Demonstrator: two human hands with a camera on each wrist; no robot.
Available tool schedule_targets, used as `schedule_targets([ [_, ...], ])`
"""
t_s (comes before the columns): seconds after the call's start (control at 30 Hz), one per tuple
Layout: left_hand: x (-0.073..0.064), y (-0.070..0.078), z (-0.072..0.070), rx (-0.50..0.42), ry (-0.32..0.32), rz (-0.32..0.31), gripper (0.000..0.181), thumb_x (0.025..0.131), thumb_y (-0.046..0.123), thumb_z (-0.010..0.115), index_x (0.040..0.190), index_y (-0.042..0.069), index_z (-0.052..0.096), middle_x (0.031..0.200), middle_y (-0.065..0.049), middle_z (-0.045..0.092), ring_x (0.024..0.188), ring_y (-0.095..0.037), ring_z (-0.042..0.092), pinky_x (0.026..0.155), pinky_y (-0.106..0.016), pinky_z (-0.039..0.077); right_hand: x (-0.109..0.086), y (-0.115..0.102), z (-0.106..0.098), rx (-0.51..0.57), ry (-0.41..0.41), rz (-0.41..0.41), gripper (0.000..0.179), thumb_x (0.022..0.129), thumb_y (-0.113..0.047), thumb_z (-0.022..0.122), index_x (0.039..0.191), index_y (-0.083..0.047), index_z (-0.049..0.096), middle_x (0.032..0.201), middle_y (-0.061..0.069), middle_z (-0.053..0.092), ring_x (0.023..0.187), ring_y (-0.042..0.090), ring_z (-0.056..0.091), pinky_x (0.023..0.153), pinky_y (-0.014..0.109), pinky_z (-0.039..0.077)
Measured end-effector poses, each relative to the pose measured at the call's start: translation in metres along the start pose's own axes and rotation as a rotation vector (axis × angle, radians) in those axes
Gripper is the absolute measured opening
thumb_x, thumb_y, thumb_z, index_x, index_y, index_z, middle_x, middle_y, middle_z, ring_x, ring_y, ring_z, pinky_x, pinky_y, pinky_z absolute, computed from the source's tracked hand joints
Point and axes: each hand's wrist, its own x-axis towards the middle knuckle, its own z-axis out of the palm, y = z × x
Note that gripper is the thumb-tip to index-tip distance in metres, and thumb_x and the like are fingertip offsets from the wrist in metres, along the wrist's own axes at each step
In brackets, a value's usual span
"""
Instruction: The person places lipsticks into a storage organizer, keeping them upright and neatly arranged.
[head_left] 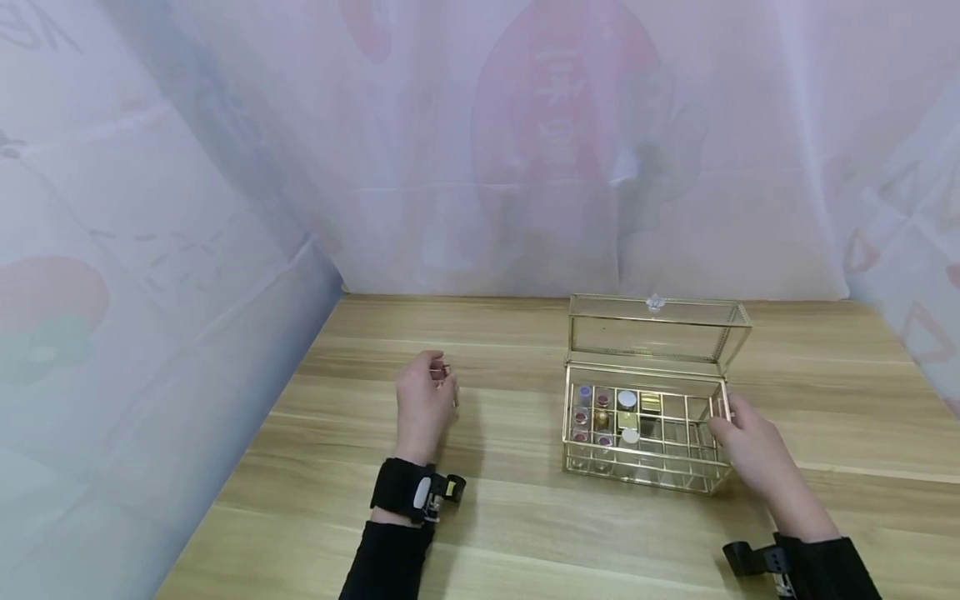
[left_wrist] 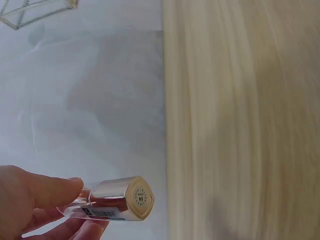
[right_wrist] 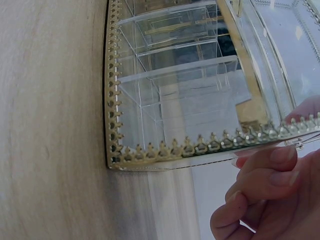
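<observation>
My left hand [head_left: 423, 404] is left of the box, above the table, with a lipstick tube [left_wrist: 117, 200] pinched between thumb and fingers. In the left wrist view the tube lies nearly sideways, showing a shiny rose-gold body, a barcode label and a round-cornered base with a printed number. A gold-framed glass box [head_left: 645, 458] with its hinged lid [head_left: 645, 333] raised stands to the right. My right hand [head_left: 753, 450] grips the box's right side, thumb at the rim and fingers outside the wall. Close up, curled fingers [right_wrist: 262, 175] show beside the scalloped gold edge [right_wrist: 175, 152].
Inside the box, a divider grid holds several lipsticks and small tubes [head_left: 602, 419] in its left columns; the right columns show bare compartments [head_left: 697, 433]. A clear knob [head_left: 655, 302] tops the lid. Pale printed cloth [head_left: 480, 208] hangs behind and beside the wooden table [head_left: 525, 533].
</observation>
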Motion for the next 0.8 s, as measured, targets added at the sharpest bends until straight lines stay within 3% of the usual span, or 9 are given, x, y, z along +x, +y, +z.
schedule_targets([
  [0.23,-0.006,0.017,-0.001,-0.072,-0.002,0.027,0.03,0.08,-0.001,0.071,0.108,-0.002,0.06,0.092,-0.013,0.066,0.08,-0.02,0.065,0.068,-0.033,0.062,0.0,0.0,0.0,-0.001,0.002,-0.006,0.015,0.098,-0.012,0.039,0.098,0.001,0.045,0.081,0.016,0.049,0.074,0.029,0.047,0.056,0.031,0.039],
  [0.4,-0.009,0.029,0.0,-0.065,-0.013,0.099,0.035,0.081,0.0,0.071,0.113,-0.003,0.059,0.092,-0.012,0.065,0.081,-0.019,0.064,0.069,-0.032,0.062,-0.001,-0.002,0.0,0.005,0.008,-0.009,0.014,0.097,-0.011,0.039,0.097,0.001,0.045,0.079,0.015,0.049,0.072,0.028,0.046,0.055,0.031,0.038],
  [0.8,-0.016,0.061,0.003,-0.173,-0.087,0.273,0.036,0.082,0.005,0.072,0.115,-0.003,0.062,0.098,-0.012,0.065,0.089,-0.017,0.061,0.072,-0.031,0.062,0.0,0.0,0.0,-0.007,0.001,-0.005,0.015,0.097,-0.012,0.039,0.099,0.002,0.045,0.083,0.016,0.051,0.076,0.03,0.047,0.057,0.032,0.039],
])
